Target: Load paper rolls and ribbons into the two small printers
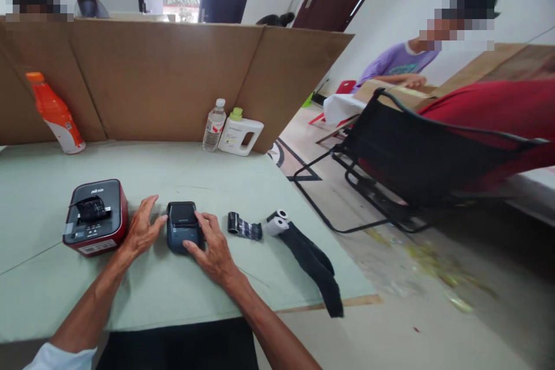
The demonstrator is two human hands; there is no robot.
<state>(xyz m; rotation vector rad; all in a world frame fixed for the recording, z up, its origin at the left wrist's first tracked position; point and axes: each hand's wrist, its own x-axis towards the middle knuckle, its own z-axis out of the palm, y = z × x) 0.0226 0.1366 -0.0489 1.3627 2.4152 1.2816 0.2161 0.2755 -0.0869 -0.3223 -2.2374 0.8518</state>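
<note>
A small dark portable printer [184, 243] lies on the pale green tabletop between my two hands. My right hand [215, 251] grips its right side, thumb on the lower front and fingers along the upper right edge. My left hand [143, 225] is open, fingers stretched out, with its thumb tip close to the printer's left edge; I cannot tell whether they touch. Just left of that hand stands a larger red and black label printer [117, 196], a black strip coming out of its top. To the right lie a roll of black labels [234, 222] and two white-cored rolls [276, 225] with long black strips [310, 260].
A cardboard partition [165, 81] stands along the table's back. Before it are an orange bottle [54, 113], a clear water bottle [213, 127] and a white jug [236, 137]. Beyond the right edge are a black folding chair [411, 144] and a person in purple [399, 63].
</note>
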